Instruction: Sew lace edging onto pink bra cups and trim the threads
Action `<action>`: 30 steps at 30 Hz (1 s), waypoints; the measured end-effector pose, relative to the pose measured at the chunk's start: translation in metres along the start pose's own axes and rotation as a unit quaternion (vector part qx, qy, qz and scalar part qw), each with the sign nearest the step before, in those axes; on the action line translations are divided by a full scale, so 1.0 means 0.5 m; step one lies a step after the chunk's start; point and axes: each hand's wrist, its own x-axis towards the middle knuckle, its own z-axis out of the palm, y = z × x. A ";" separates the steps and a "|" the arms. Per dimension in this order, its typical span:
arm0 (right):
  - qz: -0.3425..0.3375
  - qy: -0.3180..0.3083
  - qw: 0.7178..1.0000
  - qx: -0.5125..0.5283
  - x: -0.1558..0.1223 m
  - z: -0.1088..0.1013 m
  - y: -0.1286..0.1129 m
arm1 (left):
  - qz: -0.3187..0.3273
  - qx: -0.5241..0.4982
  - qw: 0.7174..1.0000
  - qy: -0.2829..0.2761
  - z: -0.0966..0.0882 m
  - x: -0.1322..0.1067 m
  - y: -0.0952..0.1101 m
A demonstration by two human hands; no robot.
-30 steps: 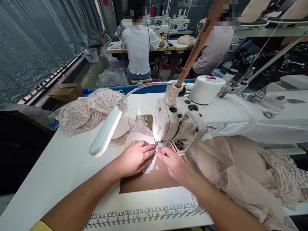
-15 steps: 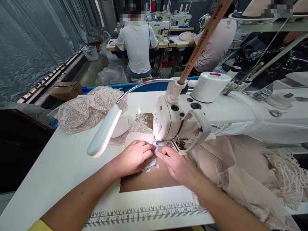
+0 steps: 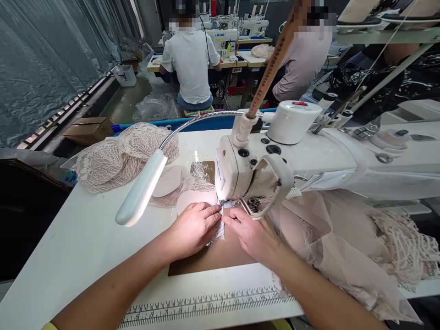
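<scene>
A white sewing machine fills the middle, its lit needle area low at the head's left side. Just in front of it, my left hand presses on a pale lace piece, fingers together and partly curled on it. From the other side my right hand touches the lace's right edge, index finger stretched towards it and the other fingers bent. Beyond the left hand lies a pale pink moulded cup, joined to lace. A brown sheet lies beneath both hands. The fingertips' exact grip is partly hidden.
A lamp on a bent metal neck hangs at left. Bundled lace lies at the back left; sheer beige fabric is heaped at right. A ruler strip runs along the front edge. Two people sit at machines beyond.
The whole view has shifted slightly left. My left fingers lie flatter and closer together on the lace, and less of it shows below them. My right hand stays nearly in place.
</scene>
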 end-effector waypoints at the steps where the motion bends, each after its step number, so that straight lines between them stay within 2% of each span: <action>1: 0.001 0.001 1.000 -0.002 0.001 0.001 0.001 | 0.000 -0.004 1.000 0.001 -0.001 0.000 -0.001; 10: 0.029 0.021 0.999 0.006 0.001 0.003 0.005 | 0.010 0.004 1.000 0.009 -0.006 -0.002 -0.016; 24: -0.049 -0.008 0.997 0.067 -0.010 -0.015 0.003 | 0.032 -0.003 0.999 0.001 -0.004 -0.010 -0.022; 30: -0.054 -0.008 0.996 0.074 -0.012 -0.011 0.003 | 0.021 -0.001 1.000 -0.008 -0.005 -0.008 -0.022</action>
